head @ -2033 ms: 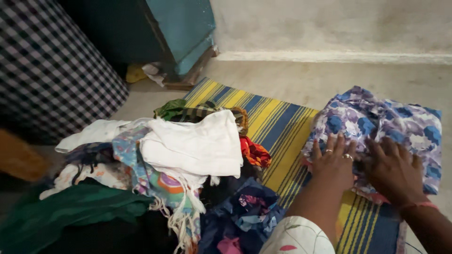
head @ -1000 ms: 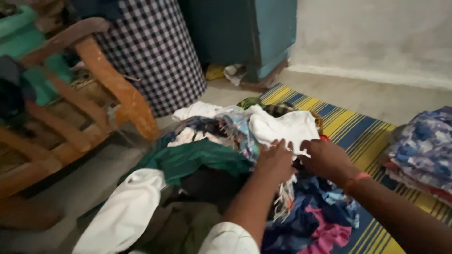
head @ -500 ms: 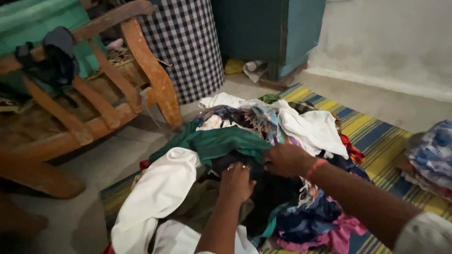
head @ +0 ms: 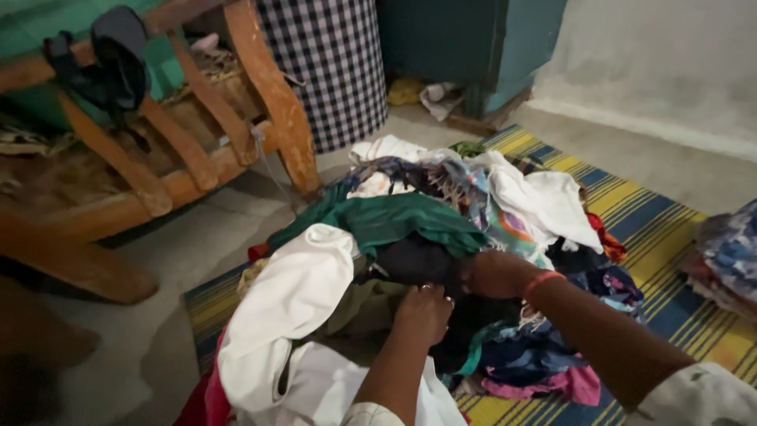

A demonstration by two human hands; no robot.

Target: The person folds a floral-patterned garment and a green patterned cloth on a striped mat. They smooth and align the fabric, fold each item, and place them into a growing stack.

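soft cloth heap [head: 441, 237] (matt), worn wooden chair [head: 189, 134]

- Left hand [head: 424, 312] and right hand [head: 493, 274]: both dug into a dark garment [head: 414, 260] at the middle of the clothes pile [head: 441, 237]; fingers curled into the cloth.
- Green garment [head: 386, 219]: lies just above the dark one.
- White cloth [head: 288, 304]: drapes down the pile's left side.
- Striped mat [head: 662, 229]: carries the pile; folded floral stack [head: 729, 252] at its right edge.
- Wooden chair [head: 181, 134]: stands on the floor, left of the mat.
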